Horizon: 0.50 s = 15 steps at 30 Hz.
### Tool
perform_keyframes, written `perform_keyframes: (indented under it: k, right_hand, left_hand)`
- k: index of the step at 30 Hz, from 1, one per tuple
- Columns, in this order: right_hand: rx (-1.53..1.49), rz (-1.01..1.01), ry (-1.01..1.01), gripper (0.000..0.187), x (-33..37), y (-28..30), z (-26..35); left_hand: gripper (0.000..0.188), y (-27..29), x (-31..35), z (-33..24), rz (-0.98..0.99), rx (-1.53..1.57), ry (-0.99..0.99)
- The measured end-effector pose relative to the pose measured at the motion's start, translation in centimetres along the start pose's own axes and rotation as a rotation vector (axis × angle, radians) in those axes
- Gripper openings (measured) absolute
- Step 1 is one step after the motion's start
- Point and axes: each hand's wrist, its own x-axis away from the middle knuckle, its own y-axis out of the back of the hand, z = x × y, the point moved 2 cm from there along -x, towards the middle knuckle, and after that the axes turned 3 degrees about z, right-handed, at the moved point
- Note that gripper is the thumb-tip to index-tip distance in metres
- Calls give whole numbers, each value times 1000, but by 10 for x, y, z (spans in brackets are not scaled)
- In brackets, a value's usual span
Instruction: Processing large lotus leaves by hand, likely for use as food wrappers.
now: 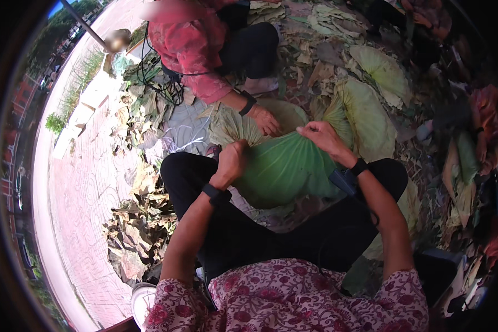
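Between my knees hangs a large green lotus leaf [293,171], its veins fanning out and its lower edge drooping. My left hand [231,162] is closed at the leaf's left edge, knuckles up. At the upper right, my right hand [327,143] pinches the rim between thumb and fingers. Paler, drying lotus leaves [365,119] lie just beyond my right hand. Another person's hand [264,120] reaches down to a pale yellowish leaf [235,126] just past the green one. Dark bands circle both my wrists.
A person in a red patterned top [191,50] sits opposite me. Dry brown leaves [135,243] are heaped by my left knee, and more leaf scraps [315,50] cover the ground ahead. White strings [180,141] and black cables [149,77] lie at the left. Another person's sleeve [487,130] shows far right.
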Motion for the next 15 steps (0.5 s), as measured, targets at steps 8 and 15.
perform_keyframes:
  k: [8,15]
  right_hand:
    - [-68,52,38,32,1,-1,-11]
    - [-91,114,43,31,4,1,-4]
  left_hand:
    - [23,19,8,17,177,539,99]
    - [30,32,11,9,242,691,170]
